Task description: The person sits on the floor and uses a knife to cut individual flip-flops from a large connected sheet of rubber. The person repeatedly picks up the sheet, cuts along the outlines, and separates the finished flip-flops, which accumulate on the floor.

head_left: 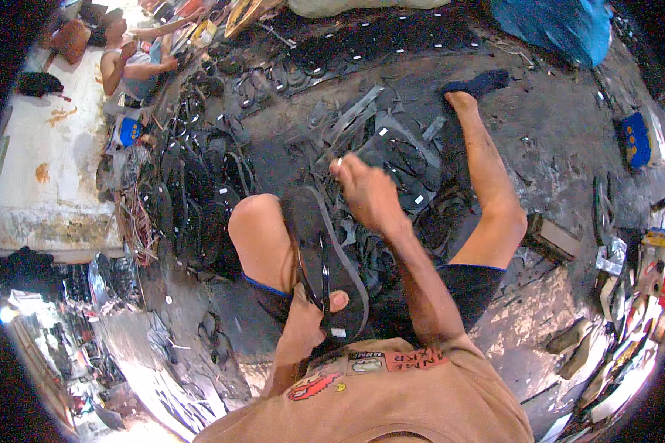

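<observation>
My left hand [308,319] is closed around the heel half of a black slipper [310,214], its thumb lying on the footbed. The slipper stands lengthwise against my left knee, toe end away from me, and a small white label [338,333] shows near its heel. My right hand [373,193] is raised over the floor between my legs, fingers curled and slightly blurred. A small white piece [339,163] shows at its fingertips. Beneath and beyond that hand lie black slippers [406,159], some with white labels, among dark strips and scraps.
A heap of black slippers [199,177] lies left of my left knee. Rows of labelled slippers [377,40] line the far side, beside a blue sack [558,29]. Another person [133,66] sits at the far left. A box [554,238] lies right of my right knee.
</observation>
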Demonstrator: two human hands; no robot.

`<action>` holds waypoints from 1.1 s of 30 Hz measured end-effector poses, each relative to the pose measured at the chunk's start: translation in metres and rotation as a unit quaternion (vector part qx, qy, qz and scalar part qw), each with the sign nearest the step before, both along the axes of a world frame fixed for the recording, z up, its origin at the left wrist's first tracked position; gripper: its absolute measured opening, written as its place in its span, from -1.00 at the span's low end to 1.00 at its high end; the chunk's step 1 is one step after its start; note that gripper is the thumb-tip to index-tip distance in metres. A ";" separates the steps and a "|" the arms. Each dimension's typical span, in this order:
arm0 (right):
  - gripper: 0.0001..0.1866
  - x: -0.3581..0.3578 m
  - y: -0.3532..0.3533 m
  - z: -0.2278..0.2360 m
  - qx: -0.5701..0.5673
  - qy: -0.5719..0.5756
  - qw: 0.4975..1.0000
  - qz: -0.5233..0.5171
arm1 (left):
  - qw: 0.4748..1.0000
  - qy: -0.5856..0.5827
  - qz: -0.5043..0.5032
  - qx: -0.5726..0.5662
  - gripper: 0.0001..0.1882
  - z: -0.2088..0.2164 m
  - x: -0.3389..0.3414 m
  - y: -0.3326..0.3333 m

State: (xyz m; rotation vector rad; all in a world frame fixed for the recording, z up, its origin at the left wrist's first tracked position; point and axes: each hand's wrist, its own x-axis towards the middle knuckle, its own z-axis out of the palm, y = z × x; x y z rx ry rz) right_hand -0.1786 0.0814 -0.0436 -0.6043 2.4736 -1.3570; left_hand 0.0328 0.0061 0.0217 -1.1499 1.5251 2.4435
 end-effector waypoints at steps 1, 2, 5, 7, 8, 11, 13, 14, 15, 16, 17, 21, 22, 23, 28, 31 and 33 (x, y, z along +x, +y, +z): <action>-0.61 -0.021 0.005 -0.007 0.013 0.009 0.999 -0.030 | 0.998 -0.011 -0.049 -0.049 -0.52 -0.004 0.003 -0.005; -0.56 -0.031 0.011 0.002 0.021 0.018 0.999 -0.041 | 0.991 -0.018 -0.080 -0.101 -0.54 -0.008 0.010 -0.010; -0.50 -0.029 0.052 0.011 -0.093 -0.025 0.993 -0.064 | 0.957 -0.029 -0.152 -0.244 -0.61 0.001 0.016 -0.007; -0.53 0.014 0.062 0.025 -0.268 -0.224 0.934 -0.072 | 0.939 0.000 -0.193 -0.285 -0.64 0.021 -0.001 0.003; -0.58 0.035 0.067 0.037 -0.333 -0.300 0.893 -0.042 | 0.934 0.016 -0.223 -0.280 -0.62 0.023 -0.005 0.008; -0.73 0.072 0.075 0.041 -0.350 -0.205 0.911 -0.067 | 0.959 0.089 -0.162 -0.216 -0.52 0.011 -0.008 0.014; -0.63 0.092 0.080 0.055 -0.333 -0.188 0.922 -0.065 | 0.954 0.211 0.007 -0.215 -0.47 0.018 -0.029 0.016; -0.63 0.098 0.078 0.063 -0.313 -0.131 0.939 -0.055 | 0.949 0.164 -0.032 -0.265 -0.47 0.022 -0.037 0.013; -0.60 0.108 0.082 0.077 -0.353 -0.196 0.914 -0.042 | 0.940 0.117 -0.070 -0.314 -0.46 0.026 -0.044 0.007; -0.59 0.116 0.086 0.080 -0.328 -0.161 0.929 -0.063 | 0.924 0.064 -0.102 -0.362 -0.46 0.030 -0.043 0.002; -0.58 0.120 0.095 0.082 -0.304 -0.124 0.941 -0.082 | 0.950 0.042 -0.053 -0.303 -0.48 0.035 -0.040 0.001; -0.56 0.158 0.171 0.075 -0.100 -0.118 0.988 0.004 | 0.996 0.002 -0.033 -0.078 -0.56 0.059 -0.019 -0.010; -0.59 0.180 0.183 0.066 -0.056 -0.132 0.989 0.024 | 0.999 -0.002 -0.030 -0.035 -0.56 0.055 -0.003 -0.012; -0.62 0.201 0.195 0.057 -0.010 -0.144 0.989 0.043 | 0.999 0.002 -0.032 0.006 -0.56 0.050 0.003 -0.014; -0.69 0.241 0.223 0.049 0.071 -0.185 0.978 0.059 | 0.997 -0.006 -0.021 -0.072 -0.43 0.041 0.005 -0.004; -0.69 0.208 0.214 0.050 0.115 -0.191 0.973 0.053 | 0.990 0.001 -0.081 -0.120 -0.18 0.049 -0.004 0.003; -0.62 0.168 0.205 0.054 0.082 -0.170 0.978 0.086 | 0.976 -0.006 -0.119 -0.182 -0.10 0.048 -0.003 0.014</action>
